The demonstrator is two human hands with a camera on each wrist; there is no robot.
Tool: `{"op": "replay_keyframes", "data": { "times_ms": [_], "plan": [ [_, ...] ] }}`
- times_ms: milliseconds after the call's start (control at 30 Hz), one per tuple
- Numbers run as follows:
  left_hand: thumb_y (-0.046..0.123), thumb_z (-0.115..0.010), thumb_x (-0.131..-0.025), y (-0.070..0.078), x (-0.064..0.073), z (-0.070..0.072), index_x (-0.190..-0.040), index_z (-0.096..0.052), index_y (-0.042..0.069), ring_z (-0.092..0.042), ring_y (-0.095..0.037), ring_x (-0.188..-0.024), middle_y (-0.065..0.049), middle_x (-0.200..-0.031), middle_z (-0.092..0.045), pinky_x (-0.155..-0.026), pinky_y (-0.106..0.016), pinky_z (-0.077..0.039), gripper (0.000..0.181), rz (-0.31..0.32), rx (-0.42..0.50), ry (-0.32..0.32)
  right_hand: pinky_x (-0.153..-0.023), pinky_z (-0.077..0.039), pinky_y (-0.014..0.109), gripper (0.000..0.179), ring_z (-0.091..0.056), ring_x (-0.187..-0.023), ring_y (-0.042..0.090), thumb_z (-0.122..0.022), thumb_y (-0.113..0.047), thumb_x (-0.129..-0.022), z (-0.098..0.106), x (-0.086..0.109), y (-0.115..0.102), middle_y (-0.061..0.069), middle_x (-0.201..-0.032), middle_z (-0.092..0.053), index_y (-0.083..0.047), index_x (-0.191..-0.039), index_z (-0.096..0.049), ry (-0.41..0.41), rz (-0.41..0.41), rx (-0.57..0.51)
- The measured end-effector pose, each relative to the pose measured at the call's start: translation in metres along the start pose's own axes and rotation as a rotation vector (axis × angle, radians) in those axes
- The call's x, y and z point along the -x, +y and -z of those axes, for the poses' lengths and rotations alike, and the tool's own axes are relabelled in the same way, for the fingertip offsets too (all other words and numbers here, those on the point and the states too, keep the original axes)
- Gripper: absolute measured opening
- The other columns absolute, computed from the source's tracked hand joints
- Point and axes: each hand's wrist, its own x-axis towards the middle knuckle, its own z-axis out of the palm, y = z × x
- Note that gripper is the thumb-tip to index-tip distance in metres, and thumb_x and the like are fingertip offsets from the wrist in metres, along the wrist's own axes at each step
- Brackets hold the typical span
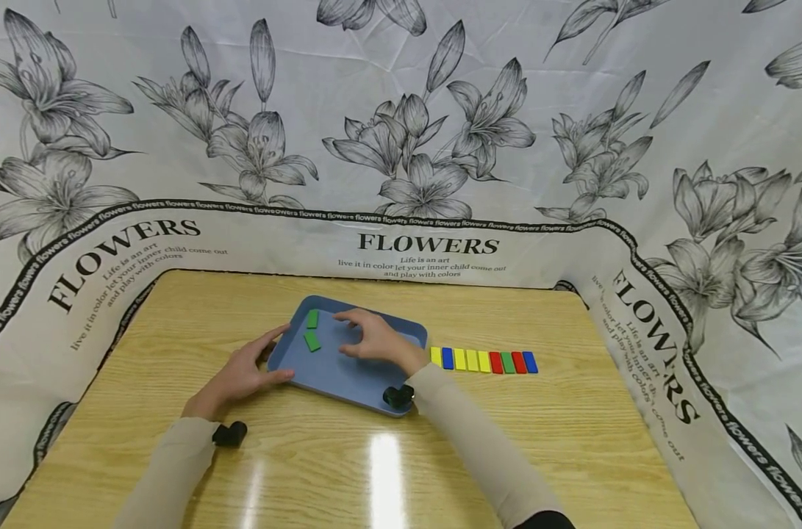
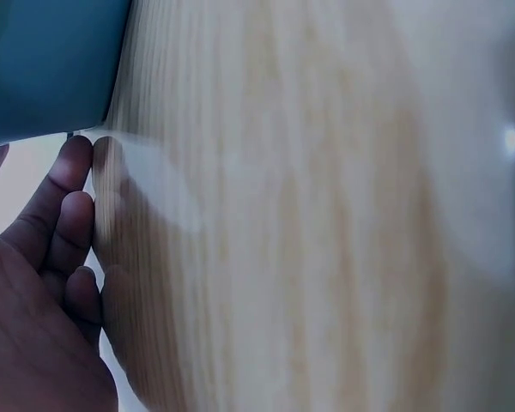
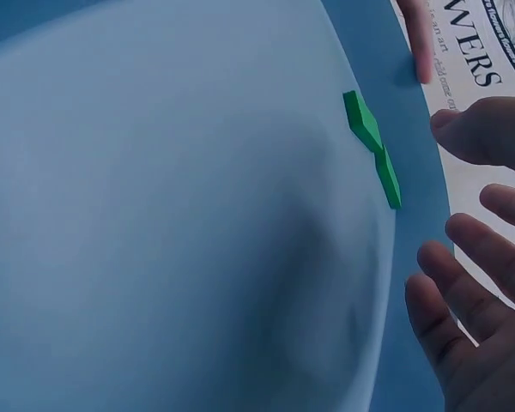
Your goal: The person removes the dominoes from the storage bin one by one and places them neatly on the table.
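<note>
A blue-grey tray [image 1: 344,378] lies at a slant on the wooden table. Inside it, near the left end, are two green blocks [image 1: 312,342], seen close together in the right wrist view too [image 3: 364,122]. My left hand [image 1: 242,373] holds the tray's left end, thumb at the front side and fingers at the far side. In the left wrist view, some fingers of that left hand [image 2: 56,232] are bent beside the tray corner. Over the tray hovers my right hand [image 1: 379,340], thumb and fingers spread, nothing between them, to the right of the green blocks.
Just right of the tray, a row of several flat blocks [image 1: 472,360] in yellow, blue, red and green lies side by side on the table [image 1: 308,455]. White cloth printed with flowers [image 1: 427,250] rises behind and on both sides.
</note>
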Motion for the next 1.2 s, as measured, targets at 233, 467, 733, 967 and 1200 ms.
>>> {"op": "replay_keyframes", "data": {
  "times_ms": [233, 467, 733, 967, 1200],
  "plan": [
    [0.039, -0.08, -0.091, -0.001, 0.0, -0.001, -0.163, -0.032, 0.018, -0.066, -0.021, -0.106, -0.012, -0.126, -0.068, -0.093, -0.049, -0.05, 0.089, -0.006, 0.017, -0.004, -0.105, -0.049, 0.043, 0.061, -0.059, -0.13, 0.028, -0.075, -0.019, -0.094, -0.007, -0.011, -0.002, 0.011, -0.148, -0.057, -0.004, -0.149, -0.054, -0.05, 0.012, 0.04],
    [0.039, -0.079, -0.092, -0.001, -0.001, -0.001, -0.164, -0.03, 0.018, -0.067, -0.024, -0.111, -0.014, -0.131, -0.066, -0.095, -0.053, -0.051, 0.09, -0.002, 0.026, -0.019, -0.107, -0.048, 0.041, 0.061, -0.059, -0.13, 0.028, -0.075, -0.019, -0.094, -0.014, -0.023, -0.004, 0.011, -0.149, -0.057, -0.004, -0.149, -0.053, -0.098, 0.022, 0.086],
    [0.041, -0.078, -0.092, 0.001, 0.0, 0.0, -0.164, -0.029, 0.017, -0.068, -0.025, -0.111, -0.015, -0.131, -0.067, -0.095, -0.053, -0.051, 0.09, 0.002, 0.018, -0.027, -0.106, -0.049, 0.039, 0.059, -0.06, -0.129, 0.027, -0.074, -0.017, -0.095, -0.023, -0.034, -0.007, 0.011, -0.15, -0.056, -0.006, -0.149, -0.054, -0.104, 0.001, 0.092],
    [0.041, -0.078, -0.092, 0.002, -0.001, 0.001, -0.164, -0.029, 0.02, -0.067, -0.027, -0.115, -0.015, -0.134, -0.065, -0.098, -0.055, -0.05, 0.089, 0.009, 0.033, -0.025, -0.098, -0.052, 0.034, 0.056, -0.063, -0.119, 0.023, -0.076, -0.015, -0.093, -0.03, -0.042, -0.009, 0.011, -0.139, -0.062, -0.009, -0.145, -0.058, -0.097, -0.013, 0.116],
    [0.04, -0.078, -0.092, 0.002, -0.001, 0.003, -0.164, -0.03, 0.017, -0.067, -0.021, -0.108, -0.01, -0.125, -0.068, -0.095, -0.05, -0.05, 0.09, 0.007, 0.022, -0.017, -0.096, -0.052, 0.031, 0.056, -0.062, -0.116, 0.022, -0.077, -0.013, -0.092, -0.037, -0.052, -0.01, 0.013, -0.133, -0.062, -0.007, -0.144, -0.059, -0.114, 0.004, 0.11]
  ]
}}
